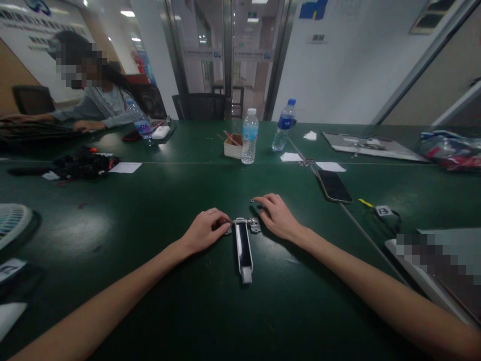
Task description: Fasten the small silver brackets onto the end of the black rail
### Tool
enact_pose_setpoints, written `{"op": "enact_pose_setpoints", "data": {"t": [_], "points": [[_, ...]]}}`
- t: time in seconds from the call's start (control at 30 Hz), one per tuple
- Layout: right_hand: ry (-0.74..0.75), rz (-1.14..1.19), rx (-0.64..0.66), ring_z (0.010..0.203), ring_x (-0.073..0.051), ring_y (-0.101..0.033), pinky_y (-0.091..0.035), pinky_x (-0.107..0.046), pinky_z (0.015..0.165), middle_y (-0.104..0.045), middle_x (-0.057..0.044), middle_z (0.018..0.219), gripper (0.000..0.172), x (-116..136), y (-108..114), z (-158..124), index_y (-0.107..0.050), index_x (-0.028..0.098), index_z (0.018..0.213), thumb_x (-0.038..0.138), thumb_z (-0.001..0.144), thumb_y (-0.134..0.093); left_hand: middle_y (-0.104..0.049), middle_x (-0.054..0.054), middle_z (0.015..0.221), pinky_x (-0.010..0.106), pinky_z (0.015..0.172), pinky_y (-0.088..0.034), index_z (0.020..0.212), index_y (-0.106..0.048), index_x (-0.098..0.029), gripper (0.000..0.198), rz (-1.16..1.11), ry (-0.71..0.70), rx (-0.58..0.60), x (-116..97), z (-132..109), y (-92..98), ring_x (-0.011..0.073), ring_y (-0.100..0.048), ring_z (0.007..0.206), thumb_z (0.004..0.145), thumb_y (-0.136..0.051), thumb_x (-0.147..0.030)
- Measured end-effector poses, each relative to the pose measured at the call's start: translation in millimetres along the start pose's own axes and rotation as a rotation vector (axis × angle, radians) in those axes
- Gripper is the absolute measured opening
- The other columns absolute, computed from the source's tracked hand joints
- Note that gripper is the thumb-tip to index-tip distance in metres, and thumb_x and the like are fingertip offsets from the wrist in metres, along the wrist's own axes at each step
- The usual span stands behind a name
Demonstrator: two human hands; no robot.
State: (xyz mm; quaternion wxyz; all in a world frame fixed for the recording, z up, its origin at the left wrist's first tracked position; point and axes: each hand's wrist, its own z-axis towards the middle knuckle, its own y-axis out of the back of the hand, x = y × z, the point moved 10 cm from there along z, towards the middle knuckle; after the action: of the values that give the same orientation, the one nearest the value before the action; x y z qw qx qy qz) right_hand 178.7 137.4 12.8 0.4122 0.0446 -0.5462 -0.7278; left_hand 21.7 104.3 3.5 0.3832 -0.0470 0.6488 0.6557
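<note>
In the middle of the green table lies a long, narrow piece with a black face, a white frame and a silver tab (pixel 244 245). Across its top end runs a hinge-like metal fitting (pixel 255 225). My left hand (pixel 205 229) is closed, thumb and fingers pinching the fitting's left end. Just beyond the fitting's right end, my right hand (pixel 277 215) is open, thumb and index finger apart. Its index fingertip touches a tiny ring-shaped metal part (pixel 252 201), too small to name exactly.
Two water bottles (pixel 250 136) and a small box (pixel 233 146) stand ahead. A phone (pixel 334 186) lies to the right, near white paper pieces (pixel 330 166). Dark bundled items (pixel 80 163) and a white basket-like object (pixel 13 223) are leftward. Another person (pixel 108 103) sits at the far left.
</note>
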Motion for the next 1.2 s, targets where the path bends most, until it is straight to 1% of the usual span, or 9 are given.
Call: {"op": "enact_pose_setpoints", "data": {"t": [0.13, 0.3, 0.4, 0.57, 0.7, 0.83, 1.0, 1.13, 1.2], "points": [[-0.011, -0.123, 0.068, 0.099, -0.026, -0.047, -0.041, -0.043, 0.084, -0.053, -0.014, 0.111, 0.037, -9, -14, 5, -0.055, 0.017, 0.124, 0.021, 0.090, -0.042, -0.059, 0.004, 0.086, 0.029, 0.063, -0.044, 0.098, -0.065, -0.015, 0.018, -0.025, 0.007, -0.006, -3, 0, 2.4, 0.0170, -0.053, 0.071, 0.088, -0.053, -0.026], [-0.088, -0.044, 0.038, 0.092, -0.022, -0.050, -0.043, -0.037, 0.081, -0.058, -0.010, 0.095, 0.019, -24, -11, 10, -0.062, 0.016, 0.100, 0.020, 0.089, -0.047, -0.058, 0.004, 0.084, 0.029, 0.061, -0.045, 0.096, -0.063, -0.014, 0.018, -0.045, 0.050, -0.034, -3, 0, 7.6, 0.0169, -0.053, 0.069, 0.088, -0.053, -0.026], [-0.123, -0.077, 0.076, 0.085, -0.021, -0.052, -0.045, -0.035, 0.077, -0.060, -0.009, 0.087, 0.011, -31, -11, 13, -0.061, 0.015, 0.089, 0.021, 0.088, -0.051, -0.059, 0.004, 0.084, 0.029, 0.059, -0.045, 0.095, -0.062, -0.014, 0.018, -0.058, 0.072, -0.061, -3, -1, 11.4, 0.0174, -0.054, 0.069, 0.088, -0.052, -0.028], [-0.087, -0.179, 0.136, 0.080, -0.021, -0.055, -0.045, -0.033, 0.071, -0.063, -0.010, 0.082, 0.009, -24, -4, 16, -0.060, 0.015, 0.084, 0.020, 0.086, -0.052, -0.059, 0.004, 0.083, 0.029, 0.059, -0.046, 0.097, -0.061, -0.016, 0.018, -0.062, 0.084, -0.121, -1, -2, 17.0, 0.0174, -0.055, 0.069, 0.088, -0.051, -0.028], [-0.116, -0.146, 0.140, 0.077, -0.019, -0.057, -0.045, -0.031, 0.068, -0.064, -0.008, 0.078, 0.008, -20, 5, 19, -0.062, 0.015, 0.084, 0.019, 0.083, -0.055, -0.059, 0.003, 0.082, 0.029, 0.060, -0.046, 0.099, -0.060, -0.016, 0.018, -0.073, 0.073, -0.162, -1, -4, 20.8, 0.0170, -0.055, 0.069, 0.088, -0.052, -0.028], [-0.181, 0.133, 0.107, 0.069, -0.014, -0.058, -0.046, -0.028, 0.064, -0.064, -0.004, 0.078, 0.011, -7, 14, 19, -0.062, 0.015, 0.089, 0.020, 0.082, -0.055, -0.060, 0.002, 0.083, 0.029, 0.062, -0.047, 0.098, -0.060, -0.016, 0.016, -0.081, 0.039, -0.208, -6, -7, 25.2, 0.0164, -0.056, 0.070, 0.087, -0.055, -0.027], [-0.210, 0.502, 0.187, 0.059, -0.011, -0.055, -0.043, -0.024, 0.055, -0.063, -0.001, 0.071, 0.009, 34, 2, 12, -0.061, 0.015, 0.085, 0.019, 0.081, -0.054, -0.062, 0.002, 0.085, 0.028, 0.064, -0.048, 0.098, -0.060, -0.018, 0.018, -0.103, -0.060, -0.224, -25, -10, 21.9, 0.0155, -0.056, 0.072, 0.083, -0.063, -0.027], [-0.151, 0.442, 0.201, 0.060, -0.010, -0.054, -0.042, -0.024, 0.056, -0.061, 0.000, 0.070, 0.007, 53, 1, 11, -0.061, 0.016, 0.084, 0.018, 0.082, -0.055, -0.062, 0.002, 0.086, 0.028, 0.064, -0.048, 0.094, -0.061, -0.018, 0.011, -0.092, -0.104, -0.138, -37, -8, 11.5, 0.0155, -0.057, 0.073, 0.085, -0.061, -0.024], [-0.127, 0.374, 0.182, 0.061, -0.010, -0.053, -0.042, -0.024, 0.056, -0.061, 0.000, 0.071, 0.007, 55, 7, 11, -0.060, 0.016, 0.085, 0.017, 0.083, -0.054, -0.061, 0.002, 0.082, 0.027, 0.062, -0.047, 0.088, -0.062, -0.016, 0.007, -0.072, -0.087, -0.157, -35, -8, 14.0, 0.0153, -0.057, 0.071, 0.086, -0.058, -0.022]]}}
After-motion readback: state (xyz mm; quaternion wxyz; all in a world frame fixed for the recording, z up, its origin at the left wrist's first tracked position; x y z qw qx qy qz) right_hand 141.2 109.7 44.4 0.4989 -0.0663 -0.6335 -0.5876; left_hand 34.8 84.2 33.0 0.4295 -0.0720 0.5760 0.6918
